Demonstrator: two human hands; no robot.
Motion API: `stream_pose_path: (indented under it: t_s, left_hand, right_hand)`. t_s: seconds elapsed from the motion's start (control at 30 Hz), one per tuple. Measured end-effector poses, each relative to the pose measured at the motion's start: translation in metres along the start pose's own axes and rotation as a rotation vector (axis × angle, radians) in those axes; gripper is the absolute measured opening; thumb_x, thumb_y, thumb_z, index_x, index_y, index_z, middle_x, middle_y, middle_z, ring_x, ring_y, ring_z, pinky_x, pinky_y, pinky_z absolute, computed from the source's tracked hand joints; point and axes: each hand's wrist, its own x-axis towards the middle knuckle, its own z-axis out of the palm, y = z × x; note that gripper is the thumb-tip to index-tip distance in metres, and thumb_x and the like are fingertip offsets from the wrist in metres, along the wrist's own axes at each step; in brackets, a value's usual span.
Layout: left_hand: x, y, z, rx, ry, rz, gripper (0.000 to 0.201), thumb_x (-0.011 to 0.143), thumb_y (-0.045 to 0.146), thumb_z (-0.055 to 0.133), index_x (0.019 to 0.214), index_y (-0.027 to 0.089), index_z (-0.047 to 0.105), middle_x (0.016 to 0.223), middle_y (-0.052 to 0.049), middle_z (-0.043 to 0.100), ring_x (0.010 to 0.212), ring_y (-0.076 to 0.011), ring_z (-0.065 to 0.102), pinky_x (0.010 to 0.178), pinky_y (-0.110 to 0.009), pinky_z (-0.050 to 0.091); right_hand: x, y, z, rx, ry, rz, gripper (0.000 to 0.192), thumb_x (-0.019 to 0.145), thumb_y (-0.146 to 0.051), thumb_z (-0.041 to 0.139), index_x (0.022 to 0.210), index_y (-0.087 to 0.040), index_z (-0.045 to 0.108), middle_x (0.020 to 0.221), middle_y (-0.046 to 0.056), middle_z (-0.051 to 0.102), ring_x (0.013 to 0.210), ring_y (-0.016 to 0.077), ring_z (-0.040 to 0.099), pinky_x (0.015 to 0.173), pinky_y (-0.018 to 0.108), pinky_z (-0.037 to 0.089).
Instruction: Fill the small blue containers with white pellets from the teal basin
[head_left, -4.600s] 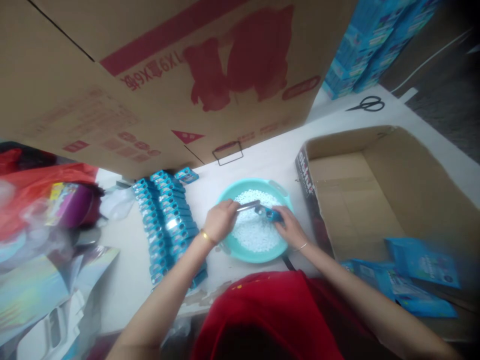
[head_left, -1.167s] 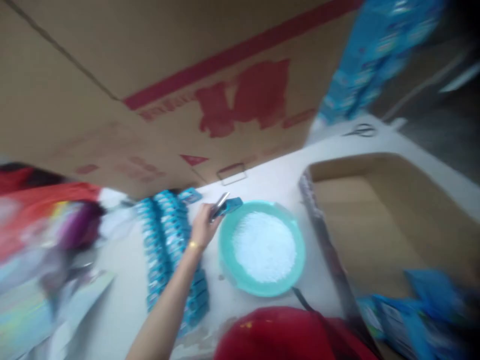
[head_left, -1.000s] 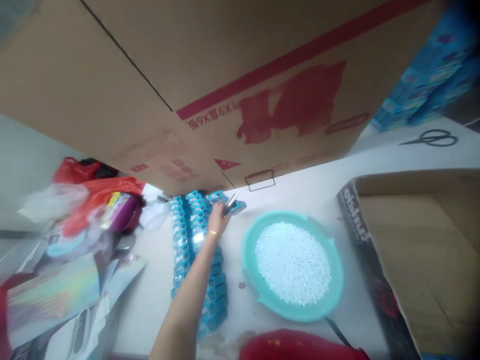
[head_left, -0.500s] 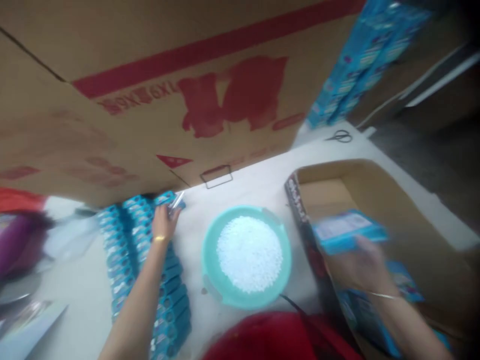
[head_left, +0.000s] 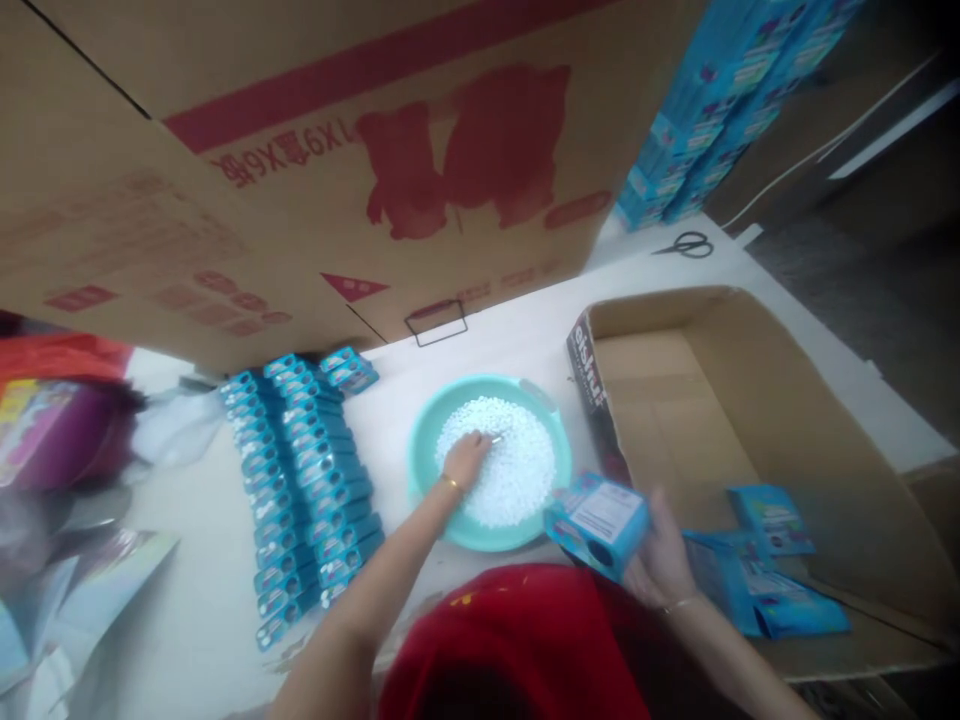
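Left hand dipped into white pellets heaped in the round teal plastic basin at frame centre, grip closed around a slim metal tool. Right hand, lower right, grip clasped on a glossy blue cardboard box, just beside the basin on the white counter.

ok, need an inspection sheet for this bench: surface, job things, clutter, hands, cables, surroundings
Surface: white table.
Job things: teal basin of white pellets; small blue box; rows of small blue packs.
Clutter: scissors, plastic bags at left.
Hands: left hand in the pellets with a small metal tool; right hand holds the blue box.
Cables: white cord at far right.
Surroundings: large cardboard carton, open cardboard box.
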Motion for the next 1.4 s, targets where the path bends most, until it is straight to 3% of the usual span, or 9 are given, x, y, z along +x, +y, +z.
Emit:
stream_pose_path:
  t_s: [0.17,0.3,0.4,0.47,0.6,0.8,0.9,1.1,1.4]
  left_hand:
    - [-0.033,0.008,0.013,-0.174,-0.134,0.135,0.029,0.09,0.016,0.038,0.113,0.02,0.055,0.106,-0.009,0.056,0.1,-0.0212,0.052,0.09,-0.035,0.042]
    - [-0.047,0.018,0.017,-0.311,-0.181,0.168,0.032,0.082,0.01,0.045,0.111,0.018,0.056,0.107,-0.007,0.06,0.1,-0.019,0.055,0.092,-0.032,0.043]
    - [-0.051,0.022,0.014,-0.391,-0.179,0.158,0.034,0.079,0.01,0.047,0.112,0.016,0.055,0.103,-0.006,0.062,0.092,-0.0165,0.057,0.087,-0.029,0.045]
    - [-0.053,0.022,0.01,-0.437,-0.159,0.135,0.033,0.081,0.016,0.049,0.113,0.015,0.053,0.099,-0.006,0.063,0.085,-0.0158,0.057,0.081,-0.028,0.047]
    - [-0.057,0.015,-0.005,-0.587,-0.042,0.117,0.032,0.084,0.03,0.053,0.112,0.014,0.054,0.096,-0.006,0.062,0.077,-0.0145,0.055,0.076,-0.029,0.047]
    - [-0.068,0.002,-0.061,-0.558,0.078,0.211,0.029,0.087,0.034,0.052,0.109,0.016,0.055,0.097,-0.008,0.061,0.081,-0.0156,0.056,0.078,-0.03,0.046]
    - [-0.077,0.005,-0.098,-0.502,0.079,0.273,0.028,0.089,0.033,0.05,0.111,0.017,0.054,0.098,-0.008,0.061,0.081,-0.015,0.056,0.077,-0.029,0.046]
    - [-0.089,0.031,-0.155,-0.208,-0.048,0.356,0.024,0.09,0.029,0.047,0.108,0.017,0.055,0.094,-0.006,0.062,0.081,-0.0167,0.058,0.076,-0.029,0.046]
    - [-0.083,0.057,-0.187,0.095,-0.134,0.345,0.018,0.091,0.028,0.043,0.1,0.019,0.056,0.096,-0.006,0.062,0.085,-0.0197,0.06,0.071,-0.029,0.046]
  right_hand:
    - [-0.011,0.018,-0.021,-0.3,-0.157,0.157,0.059,0.072,-0.047,0.064,0.123,-0.02,0.056,0.116,0.013,0.064,0.11,0.0325,0.058,0.101,0.052,0.038]
    - [-0.008,0.008,-0.015,-0.672,-0.398,0.065,0.042,0.082,-0.046,0.059,0.117,-0.023,0.063,0.134,0.011,0.051,0.127,0.0286,0.044,0.108,0.047,0.028]
    - [-0.007,0.003,-0.01,-0.891,-0.602,0.038,0.061,0.073,-0.052,0.068,0.126,-0.024,0.057,0.143,0.011,0.042,0.134,0.0311,0.033,0.112,0.048,0.021]
    - [-0.005,0.007,-0.01,-0.975,-0.56,0.016,0.078,0.063,-0.047,0.078,0.132,-0.024,0.05,0.141,0.01,0.044,0.133,0.0318,0.035,0.112,0.049,0.022]
    - [0.0,0.02,-0.015,-0.931,-0.263,-0.034,0.056,0.077,-0.047,0.066,0.124,-0.021,0.054,0.127,0.01,0.058,0.12,0.0287,0.052,0.107,0.048,0.035]
    - [0.015,0.006,-0.023,-1.087,0.052,-0.505,0.044,0.083,-0.04,0.059,0.122,-0.022,0.05,0.122,0.009,0.059,0.114,0.026,0.055,0.102,0.044,0.042]
    - [0.027,-0.005,-0.021,-1.294,0.069,-0.689,0.038,0.086,-0.037,0.056,0.121,-0.023,0.051,0.121,0.01,0.056,0.115,0.0259,0.053,0.101,0.043,0.042]
    - [0.048,-0.006,-0.005,-1.467,-0.073,-0.757,0.039,0.087,-0.024,0.048,0.125,-0.024,0.045,0.124,0.009,0.053,0.117,0.0241,0.051,0.099,0.042,0.044]
    - [0.054,0.0,0.0,-1.554,-0.087,-0.81,0.044,0.083,-0.018,0.048,0.127,-0.025,0.046,0.123,0.008,0.053,0.116,0.0244,0.052,0.098,0.042,0.045]
